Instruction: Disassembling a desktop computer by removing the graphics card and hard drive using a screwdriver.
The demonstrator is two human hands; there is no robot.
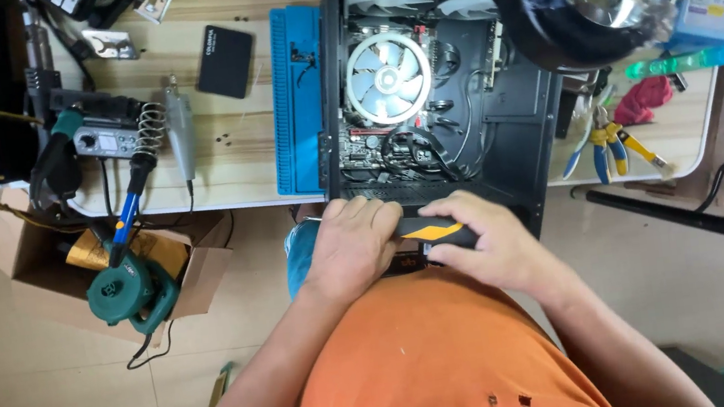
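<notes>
Both forearms angle inward, meeting just below the open computer case (pixel 501 136). The left hand (pixel 351 246) and right hand (pixel 488 239) are each clamped on a black-and-yellow screwdriver handle (pixel 431 228).

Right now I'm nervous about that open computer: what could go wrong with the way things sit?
1. The open computer case juts past the wooden table edge toward the person; a push could tip it.
2. Both hands, left hand and right hand, grip a black-and-yellow tool near the case; a slip might strike the cooler fan.
3. The soldering iron overhangs the cardboard box.
</notes>
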